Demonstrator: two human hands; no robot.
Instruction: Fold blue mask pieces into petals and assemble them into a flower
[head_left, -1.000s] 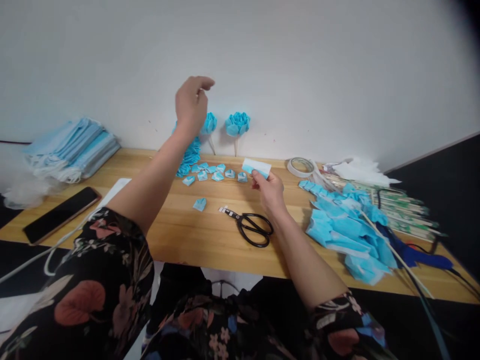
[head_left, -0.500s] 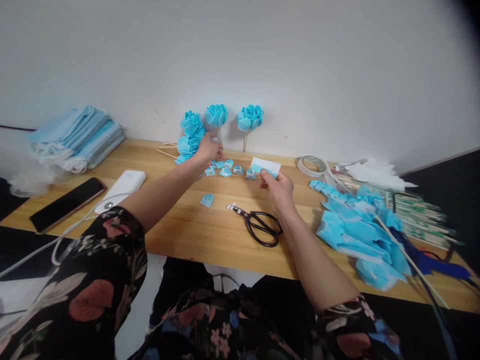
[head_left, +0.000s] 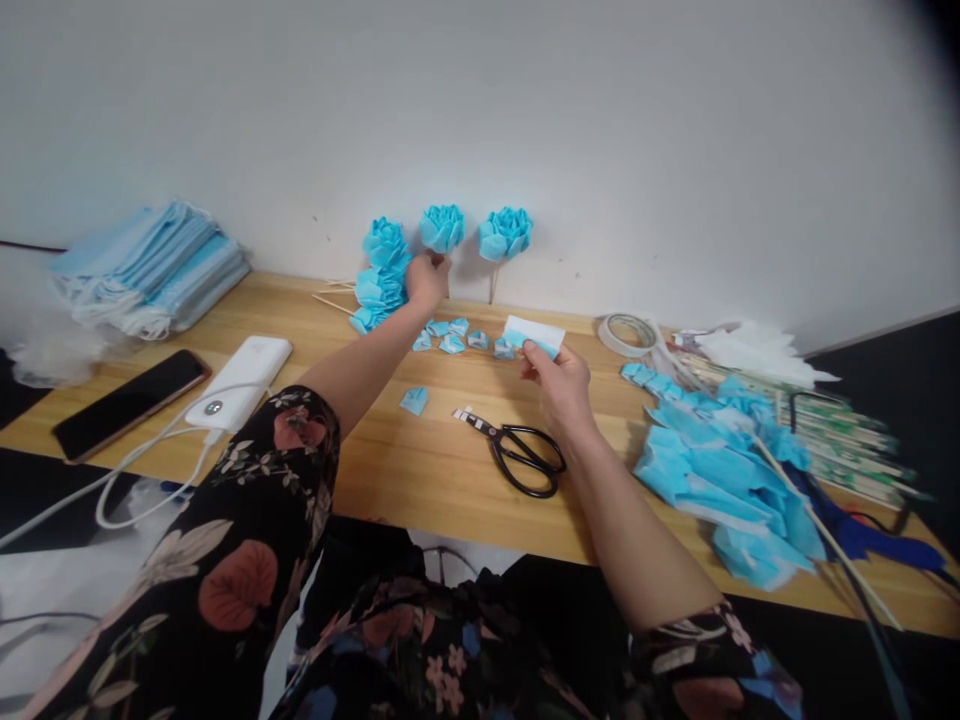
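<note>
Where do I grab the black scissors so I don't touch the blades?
Best by the big looped handles, I think, coming from the near right side. The scissors lie flat on the table, with the handles angled toward the person's right and the near edge, while the blades point away to the left. The wide loops should be easy to hold.

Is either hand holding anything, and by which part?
The right hand pinches a blue-and-white strip by its lower edge. The left hand is below the middle flower head; whether it grips anything cannot be told.

Scissors point(head_left: 500, 436) on table point(head_left: 450, 490), flowers point(head_left: 506, 235) behind
</note>
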